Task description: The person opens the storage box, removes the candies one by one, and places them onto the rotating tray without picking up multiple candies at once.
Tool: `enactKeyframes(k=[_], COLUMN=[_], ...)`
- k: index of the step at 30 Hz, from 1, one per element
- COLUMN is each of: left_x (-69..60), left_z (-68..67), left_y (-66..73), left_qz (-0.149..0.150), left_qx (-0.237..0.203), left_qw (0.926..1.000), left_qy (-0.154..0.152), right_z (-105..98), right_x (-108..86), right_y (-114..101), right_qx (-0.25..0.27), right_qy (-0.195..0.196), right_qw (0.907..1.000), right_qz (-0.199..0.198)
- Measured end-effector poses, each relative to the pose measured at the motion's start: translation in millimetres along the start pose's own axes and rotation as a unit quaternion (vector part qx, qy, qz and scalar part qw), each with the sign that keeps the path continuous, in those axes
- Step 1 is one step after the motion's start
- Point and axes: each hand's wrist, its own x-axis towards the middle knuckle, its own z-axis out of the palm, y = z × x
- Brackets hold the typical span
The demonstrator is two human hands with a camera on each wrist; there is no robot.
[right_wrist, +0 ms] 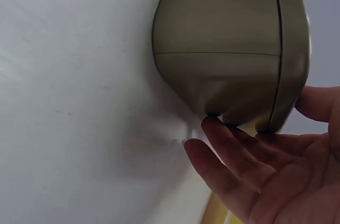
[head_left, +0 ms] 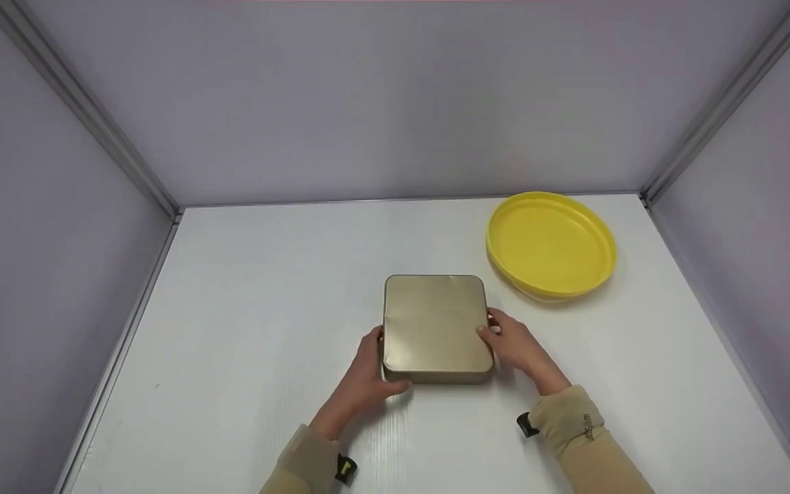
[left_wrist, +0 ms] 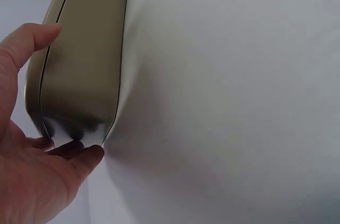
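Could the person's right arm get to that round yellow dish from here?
Probably yes. The yellow dish sits just beyond the right grip, and nothing shows standing between them. But that grip is holding the gold tin, so it would likely have to let go first.

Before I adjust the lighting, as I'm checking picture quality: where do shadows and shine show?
Head view: soft sheen on top of the tin; left wrist view: broad, soft-edged shadow on the table; right wrist view: pale glare at the picture's left edge.

Looks evenly lit in head view, with sheen on tin. Runs dimmer in wrist views, soft-shadowed on table.
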Motion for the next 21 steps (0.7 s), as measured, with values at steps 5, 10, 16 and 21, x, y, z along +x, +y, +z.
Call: enactKeyframes(k=[5,10,16,21], left_x=[4.3,6.4,6.2,5.3], left_z=[3.0,6.2,11.0,12.5], left_y=[-1.9,-4.1,-4.8,-4.7], left_qz=[-0.012,0.001,0.009,0.019], left_qx=[-0.014,-0.016,-0.026,-0.034], left_qw=[0.9998,0.9997,0.9993,0.9988], left_qy=[0.007,0.016,0.026,0.03], right_z=[-5,-12,-15,-10], right_x=[-0.8,3.1,14.3,29.6], right_y=[-16,-41,-78,-104], right_qx=[-0.095,-0.153,-0.21,-0.257], right_qy=[0.048,0.076,0.04,-0.014], right_qw=[0.994,0.9833,0.9703,0.9587], right_qz=[-0.024,-0.063,-0.113,-0.122])
